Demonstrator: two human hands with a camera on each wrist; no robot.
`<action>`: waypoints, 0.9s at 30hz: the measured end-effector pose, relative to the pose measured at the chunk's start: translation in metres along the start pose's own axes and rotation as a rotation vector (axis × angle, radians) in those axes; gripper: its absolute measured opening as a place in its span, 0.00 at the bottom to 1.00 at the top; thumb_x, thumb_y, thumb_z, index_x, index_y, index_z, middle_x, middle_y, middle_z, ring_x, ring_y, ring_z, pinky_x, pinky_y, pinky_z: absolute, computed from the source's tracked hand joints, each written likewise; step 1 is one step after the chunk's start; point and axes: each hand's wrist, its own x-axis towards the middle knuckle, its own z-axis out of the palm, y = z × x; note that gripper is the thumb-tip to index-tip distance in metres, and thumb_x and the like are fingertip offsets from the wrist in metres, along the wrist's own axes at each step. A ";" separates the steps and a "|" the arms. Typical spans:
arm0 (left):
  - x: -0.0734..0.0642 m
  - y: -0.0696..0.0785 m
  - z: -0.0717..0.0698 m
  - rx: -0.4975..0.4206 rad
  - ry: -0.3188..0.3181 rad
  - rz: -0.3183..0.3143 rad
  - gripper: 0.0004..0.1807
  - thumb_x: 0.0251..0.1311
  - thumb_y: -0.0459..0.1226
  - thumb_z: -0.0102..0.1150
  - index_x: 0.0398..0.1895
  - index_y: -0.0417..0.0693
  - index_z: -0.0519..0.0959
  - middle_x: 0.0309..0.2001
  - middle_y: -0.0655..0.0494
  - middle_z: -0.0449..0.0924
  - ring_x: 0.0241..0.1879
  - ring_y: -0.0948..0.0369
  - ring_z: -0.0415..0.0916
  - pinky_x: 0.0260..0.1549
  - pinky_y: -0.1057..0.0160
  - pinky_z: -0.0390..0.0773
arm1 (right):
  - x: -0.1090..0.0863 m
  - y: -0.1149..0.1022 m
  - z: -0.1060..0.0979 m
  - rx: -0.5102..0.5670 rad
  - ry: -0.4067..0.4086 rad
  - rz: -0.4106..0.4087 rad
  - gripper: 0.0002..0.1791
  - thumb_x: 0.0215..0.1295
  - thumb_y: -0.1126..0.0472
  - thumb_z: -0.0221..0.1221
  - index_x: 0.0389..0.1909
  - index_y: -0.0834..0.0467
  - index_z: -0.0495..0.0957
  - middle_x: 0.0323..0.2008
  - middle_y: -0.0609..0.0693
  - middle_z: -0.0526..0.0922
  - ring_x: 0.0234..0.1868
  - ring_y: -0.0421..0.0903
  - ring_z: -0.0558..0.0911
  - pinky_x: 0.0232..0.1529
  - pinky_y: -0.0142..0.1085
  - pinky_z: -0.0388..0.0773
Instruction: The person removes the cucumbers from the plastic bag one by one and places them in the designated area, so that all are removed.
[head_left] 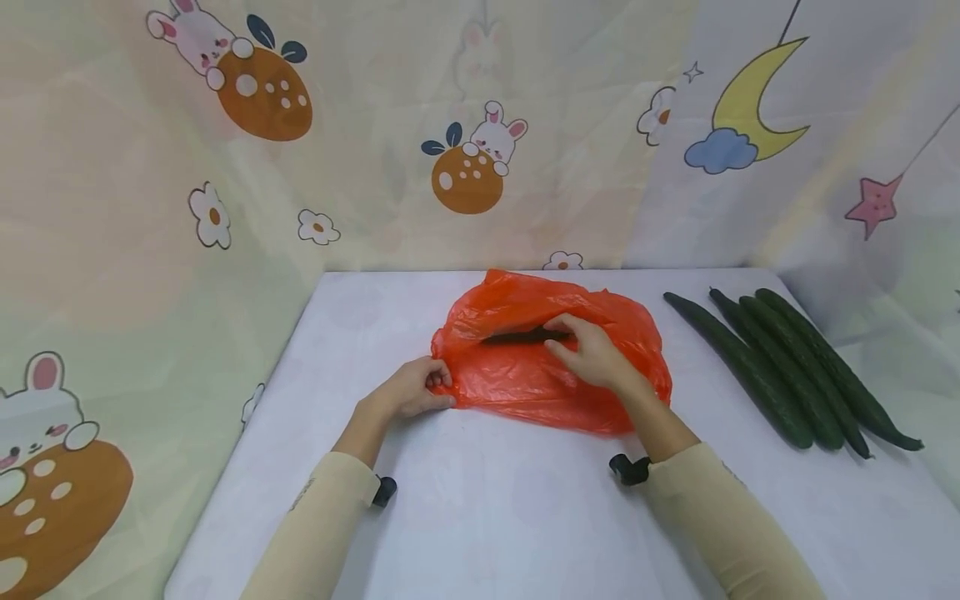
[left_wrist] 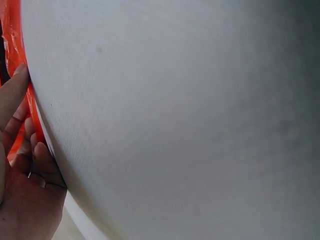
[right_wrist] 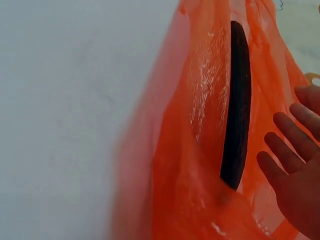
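A red plastic bag [head_left: 525,387] lies on the white table with its mouth spread. Inside the slit-like opening a dark green cucumber [right_wrist: 239,100] shows, partly covered by the plastic. At the bag's left end my left hand [head_left: 416,387] pinches the edge, fingers curled; in the left wrist view that hand [left_wrist: 32,200] is cut off by the frame. Over the opening, my right hand [head_left: 592,354] hovers with thumb and fingers apart. The right wrist view has its fingers [right_wrist: 287,155] spread beside the cucumber, holding nothing.
Several cucumbers [head_left: 780,367] lie side by side on the table [head_left: 480,508] at the right. Behind the table hangs a printed cloth backdrop [head_left: 375,125] with rabbits, flowers and a moon, reaching round both sides.
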 end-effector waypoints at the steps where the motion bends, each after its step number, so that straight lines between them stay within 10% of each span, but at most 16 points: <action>1: 0.000 0.000 0.000 -0.002 0.000 0.002 0.14 0.58 0.44 0.75 0.40 0.57 0.77 0.40 0.56 0.74 0.44 0.57 0.71 0.44 0.59 0.75 | 0.002 0.001 -0.001 -0.008 -0.016 0.007 0.26 0.72 0.53 0.64 0.66 0.54 0.72 0.65 0.56 0.76 0.65 0.58 0.73 0.63 0.58 0.73; 9: -0.001 -0.001 0.000 -0.003 0.007 0.021 0.14 0.58 0.43 0.76 0.39 0.56 0.78 0.39 0.56 0.74 0.42 0.58 0.71 0.43 0.59 0.74 | 0.017 0.008 -0.005 -0.060 -0.136 -0.017 0.34 0.65 0.52 0.70 0.70 0.52 0.69 0.66 0.56 0.73 0.66 0.59 0.71 0.58 0.59 0.78; 27: 0.000 -0.002 -0.001 -0.018 0.014 -0.004 0.14 0.57 0.43 0.76 0.39 0.57 0.78 0.39 0.57 0.75 0.43 0.58 0.72 0.44 0.60 0.76 | 0.029 0.021 -0.004 -0.051 -0.137 -0.006 0.35 0.67 0.54 0.68 0.71 0.49 0.65 0.65 0.55 0.72 0.65 0.59 0.70 0.61 0.63 0.73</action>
